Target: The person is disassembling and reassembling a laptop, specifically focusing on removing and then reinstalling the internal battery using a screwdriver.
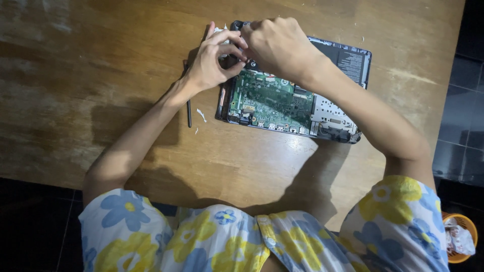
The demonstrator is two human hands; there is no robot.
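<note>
An opened black laptop base with its cover removed [348, 60] was seen lying on a worn brown wooden table [101, 75], toward the far side of it and slightly right of centre. Its green circuit board [267, 100] was exposed in the left half of the casing, and a silver perforated metal plate [330, 116] was visible to the right of that board.

Both hands were gathered at the far left corner of the laptop. The left hand [209, 63] was held with its fingers curled and pinched together around something small and pale at that corner; what exactly was gripped could not be told. The right hand [277, 43] was closed into a loose fist just beside it, the two hands touching, and its grasp was hidden by its own knuckles.

A thin dark stick-like tool [189, 113] was left lying on the table just left of the laptop, under the left wrist. Small white scraps [201, 115] were scattered beside it. At the near right edge, an orange round container [460, 236] holding crumpled white material was seen on the dark tiled floor [464, 100].
</note>
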